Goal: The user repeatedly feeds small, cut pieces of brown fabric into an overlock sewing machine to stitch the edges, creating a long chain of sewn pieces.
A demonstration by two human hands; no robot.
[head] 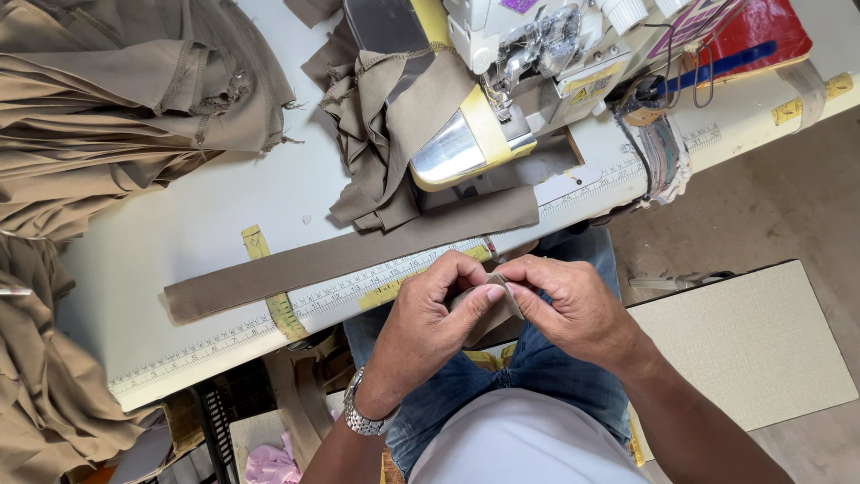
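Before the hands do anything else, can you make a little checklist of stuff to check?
1. Both hands on the small fabric piece: ok; left hand and right hand pinch it.
2. Piece folded evenly: cannot tell, fingers hide it.
3. Long brown strip flat on the table: ok.
4. Sewing machine free of loose cloth: not ok, fabric drapes over it.
5. Fingers away from the needle: ok.

A white tabletop (170, 242) holds a sewing machine (528, 63) at the top. A long brown fabric strip (340, 255) lies beside a ruler (224, 336) along the edge. A big pile of tan cloth (107, 99) sits on the left. A pink rag (273, 466) lies below.
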